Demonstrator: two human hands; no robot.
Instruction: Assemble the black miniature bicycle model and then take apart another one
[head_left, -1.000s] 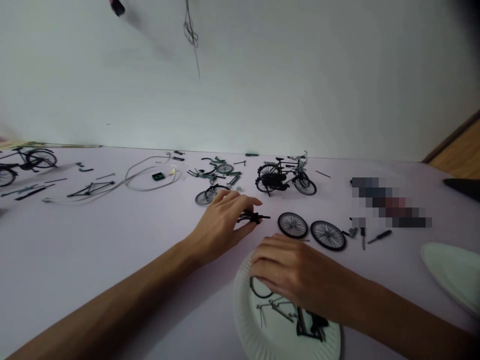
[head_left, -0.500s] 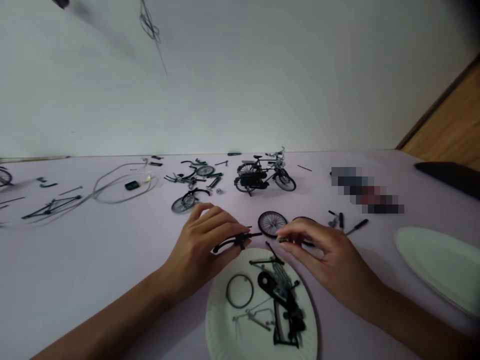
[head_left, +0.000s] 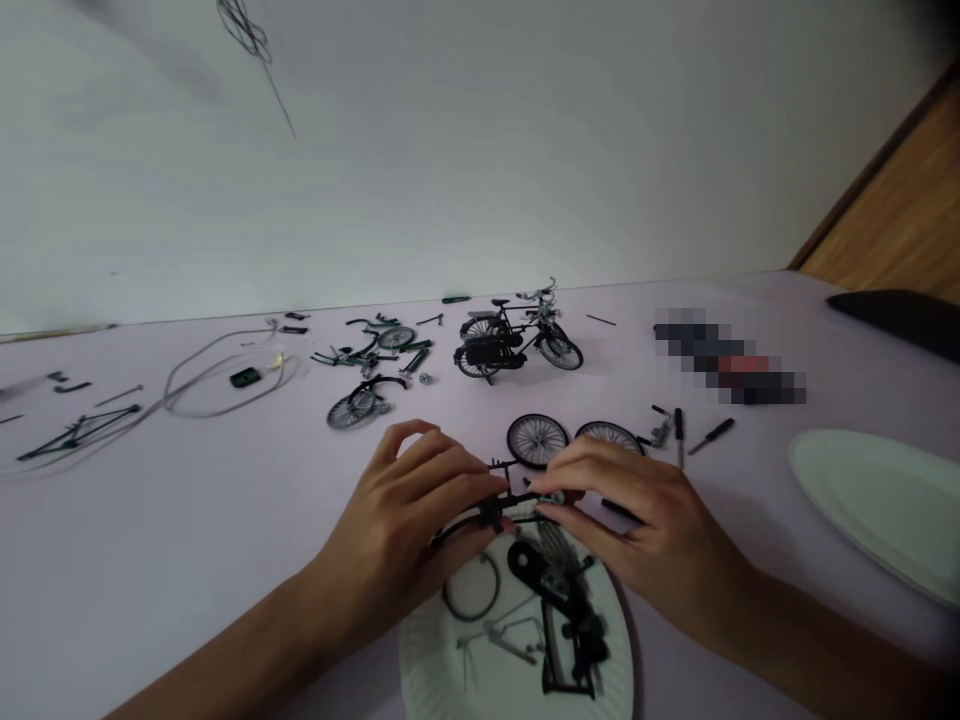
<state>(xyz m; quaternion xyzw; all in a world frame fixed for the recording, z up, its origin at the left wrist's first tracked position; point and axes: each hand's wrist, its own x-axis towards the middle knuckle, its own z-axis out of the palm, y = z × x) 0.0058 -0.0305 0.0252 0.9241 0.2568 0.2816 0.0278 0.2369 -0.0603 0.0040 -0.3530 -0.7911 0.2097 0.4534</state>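
My left hand (head_left: 409, 510) pinches a small black model-bicycle part (head_left: 491, 508) above the far rim of a white paper plate (head_left: 435, 670). My right hand (head_left: 637, 520) meets it from the right, its fingertips closed on a tiny piece at the end of that part; I cannot make the piece out. On the plate lie a black ring (head_left: 471, 590), a black chain guard and frame pieces (head_left: 562, 610) and thin grey rods (head_left: 499, 638). Just beyond my hands two spoked wheels (head_left: 536, 440) lie flat on the pale table (head_left: 187, 540).
A finished black model bicycle (head_left: 514, 340) stands at the back. Green bicycle parts (head_left: 379, 345) and a loose wheel (head_left: 352, 408) lie to its left, with a grey cable loop (head_left: 217, 375). Small screwdrivers (head_left: 709, 436) lie right of the wheels. A second paper plate (head_left: 877, 500) sits at far right.
My right hand came off the plate and moved up to meet the black part. My left hand drew that part back toward the plate. The view shifted down and right.
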